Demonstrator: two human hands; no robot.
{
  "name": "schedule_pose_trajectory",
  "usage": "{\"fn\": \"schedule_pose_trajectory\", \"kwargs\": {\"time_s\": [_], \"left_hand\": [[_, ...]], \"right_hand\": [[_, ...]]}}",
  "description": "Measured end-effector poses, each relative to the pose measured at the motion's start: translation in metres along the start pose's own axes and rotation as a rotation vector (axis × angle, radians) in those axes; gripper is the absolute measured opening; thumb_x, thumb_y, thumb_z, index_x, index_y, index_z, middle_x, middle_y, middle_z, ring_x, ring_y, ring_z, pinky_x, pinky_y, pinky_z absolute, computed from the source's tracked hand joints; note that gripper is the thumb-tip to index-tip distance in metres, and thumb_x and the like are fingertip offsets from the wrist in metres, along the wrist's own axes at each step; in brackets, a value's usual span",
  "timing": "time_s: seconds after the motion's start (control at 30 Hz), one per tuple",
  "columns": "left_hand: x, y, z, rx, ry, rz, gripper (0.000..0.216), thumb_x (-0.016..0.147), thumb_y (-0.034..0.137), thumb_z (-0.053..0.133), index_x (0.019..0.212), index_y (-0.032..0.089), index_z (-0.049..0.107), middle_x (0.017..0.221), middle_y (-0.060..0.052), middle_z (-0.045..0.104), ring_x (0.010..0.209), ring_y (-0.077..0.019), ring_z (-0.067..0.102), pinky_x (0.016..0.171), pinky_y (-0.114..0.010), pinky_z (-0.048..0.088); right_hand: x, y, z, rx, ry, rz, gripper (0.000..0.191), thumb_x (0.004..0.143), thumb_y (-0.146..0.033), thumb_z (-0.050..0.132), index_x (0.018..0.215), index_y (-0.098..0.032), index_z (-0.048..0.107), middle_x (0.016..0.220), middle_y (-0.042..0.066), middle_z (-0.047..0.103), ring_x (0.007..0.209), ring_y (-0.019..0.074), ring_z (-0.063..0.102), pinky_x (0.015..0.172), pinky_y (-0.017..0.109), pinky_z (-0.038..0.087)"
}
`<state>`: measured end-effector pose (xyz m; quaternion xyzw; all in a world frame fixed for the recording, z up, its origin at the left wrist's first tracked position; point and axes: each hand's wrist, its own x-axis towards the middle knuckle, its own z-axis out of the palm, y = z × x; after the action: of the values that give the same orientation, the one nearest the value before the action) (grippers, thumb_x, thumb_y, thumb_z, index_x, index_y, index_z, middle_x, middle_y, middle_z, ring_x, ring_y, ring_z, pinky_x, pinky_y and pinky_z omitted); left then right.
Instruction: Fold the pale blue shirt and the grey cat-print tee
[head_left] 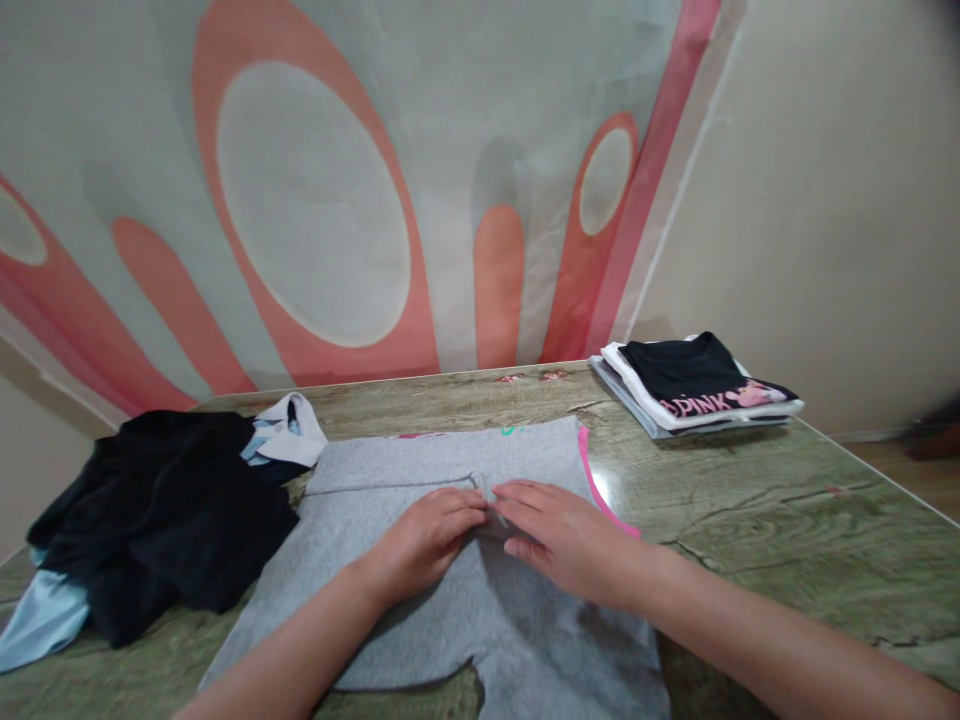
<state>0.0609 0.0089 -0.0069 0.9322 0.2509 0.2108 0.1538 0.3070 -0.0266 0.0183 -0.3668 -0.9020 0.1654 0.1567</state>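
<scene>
A grey garment (420, 610) with a pink edge lies spread flat on the table (787, 520) in front of me. Both my hands rest on its middle, fingertips meeting over a fold. My left hand (427, 535) lies palm down with fingers stretched forward and slightly curled. My right hand (559, 530) lies flat beside it, fingers extended toward the left. Neither hand holds anything; both press on the grey cloth.
A heap of black and light blue clothes (150, 520) lies at the left. A folded stack topped by a black shirt with pink lettering (697, 385) sits at the back right. A patterned orange and grey cloth (337, 180) hangs behind the table.
</scene>
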Motion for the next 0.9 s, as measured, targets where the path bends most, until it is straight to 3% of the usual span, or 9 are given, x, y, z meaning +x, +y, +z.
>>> {"fn": "schedule_pose_trajectory", "kwargs": {"time_s": [0.1, 0.27, 0.37, 0.43, 0.5, 0.67, 0.73, 0.8, 0.9], "left_hand": [[0.000, 0.002, 0.001, 0.016, -0.002, 0.005, 0.033, 0.093, 0.010, 0.048, 0.121, 0.022, 0.060, 0.122, -0.009, 0.066, 0.119, -0.0202, 0.058, 0.100, -0.039, 0.048], [-0.001, 0.002, 0.003, 0.040, 0.000, -0.005, 0.032, 0.093, 0.011, 0.049, 0.119, 0.023, 0.062, 0.119, -0.008, 0.068, 0.116, -0.0205, 0.060, 0.098, -0.038, 0.049], [0.000, 0.004, 0.001, 0.047, 0.014, 0.002, 0.032, 0.092, 0.011, 0.048, 0.119, 0.023, 0.062, 0.120, -0.008, 0.067, 0.116, -0.0205, 0.060, 0.098, -0.038, 0.050], [0.002, 0.006, 0.000, 0.065, 0.008, -0.004, 0.033, 0.091, 0.011, 0.048, 0.118, 0.022, 0.063, 0.119, -0.009, 0.068, 0.115, -0.0209, 0.060, 0.097, -0.038, 0.050], [0.003, 0.009, -0.002, 0.083, -0.008, -0.012, 0.033, 0.091, 0.011, 0.049, 0.118, 0.022, 0.063, 0.117, -0.009, 0.069, 0.115, -0.0213, 0.061, 0.097, -0.039, 0.051], [0.003, 0.012, -0.004, 0.090, -0.042, -0.021, 0.031, 0.091, 0.012, 0.049, 0.116, 0.022, 0.064, 0.116, -0.008, 0.068, 0.116, -0.0210, 0.060, 0.098, -0.038, 0.049], [0.003, 0.013, -0.004, 0.090, -0.057, -0.038, 0.031, 0.090, 0.011, 0.050, 0.116, 0.021, 0.063, 0.119, -0.008, 0.067, 0.116, -0.0212, 0.059, 0.099, -0.038, 0.049], [0.004, 0.014, -0.004, 0.097, -0.062, -0.057, 0.030, 0.089, 0.011, 0.050, 0.115, 0.021, 0.063, 0.121, -0.009, 0.065, 0.117, -0.0218, 0.058, 0.099, -0.039, 0.048], [0.005, 0.016, -0.004, 0.105, -0.064, -0.075, 0.029, 0.090, 0.013, 0.049, 0.115, 0.022, 0.062, 0.123, -0.009, 0.064, 0.117, -0.0226, 0.057, 0.099, -0.041, 0.048]], "right_hand": [[0.002, 0.012, 0.007, -0.058, -0.009, -0.006, 0.050, 0.093, -0.035, 0.054, 0.139, -0.017, 0.047, 0.146, 0.014, 0.045, 0.136, 0.0262, 0.039, 0.109, 0.045, 0.035], [0.004, 0.008, -0.002, -0.093, -0.064, 0.000, 0.032, 0.099, -0.033, 0.042, 0.100, -0.017, 0.070, 0.099, 0.010, 0.071, 0.099, 0.0214, 0.063, 0.093, 0.038, 0.045], [0.008, 0.010, -0.003, -0.110, 0.019, -0.002, 0.031, 0.098, -0.035, 0.045, 0.117, -0.018, 0.064, 0.122, 0.012, 0.064, 0.119, 0.0236, 0.054, 0.098, 0.040, 0.042], [0.005, 0.014, -0.001, -0.146, -0.010, -0.031, 0.045, 0.095, -0.040, 0.053, 0.134, -0.019, 0.052, 0.143, 0.013, 0.049, 0.134, 0.0271, 0.039, 0.105, 0.045, 0.037], [-0.002, 0.013, -0.001, -0.203, -0.075, -0.020, 0.053, 0.091, -0.042, 0.058, 0.137, -0.018, 0.049, 0.145, 0.014, 0.045, 0.135, 0.0312, 0.038, 0.105, 0.050, 0.036], [-0.012, 0.003, -0.014, -0.291, -0.161, 0.120, 0.027, 0.095, -0.035, 0.051, 0.097, -0.015, 0.069, 0.096, 0.012, 0.069, 0.094, 0.0291, 0.064, 0.085, 0.046, 0.049], [-0.006, 0.005, -0.013, -0.293, -0.112, 0.122, 0.029, 0.096, -0.036, 0.049, 0.104, -0.015, 0.067, 0.107, 0.013, 0.068, 0.103, 0.0300, 0.062, 0.089, 0.046, 0.048], [-0.001, 0.009, -0.010, -0.296, -0.064, 0.098, 0.039, 0.094, -0.039, 0.054, 0.126, -0.017, 0.058, 0.134, 0.015, 0.056, 0.124, 0.0336, 0.050, 0.096, 0.050, 0.045], [-0.003, 0.010, -0.011, -0.333, -0.123, 0.117, 0.059, 0.088, -0.043, 0.062, 0.139, -0.017, 0.048, 0.148, 0.018, 0.042, 0.133, 0.0395, 0.040, 0.097, 0.056, 0.044]]}}
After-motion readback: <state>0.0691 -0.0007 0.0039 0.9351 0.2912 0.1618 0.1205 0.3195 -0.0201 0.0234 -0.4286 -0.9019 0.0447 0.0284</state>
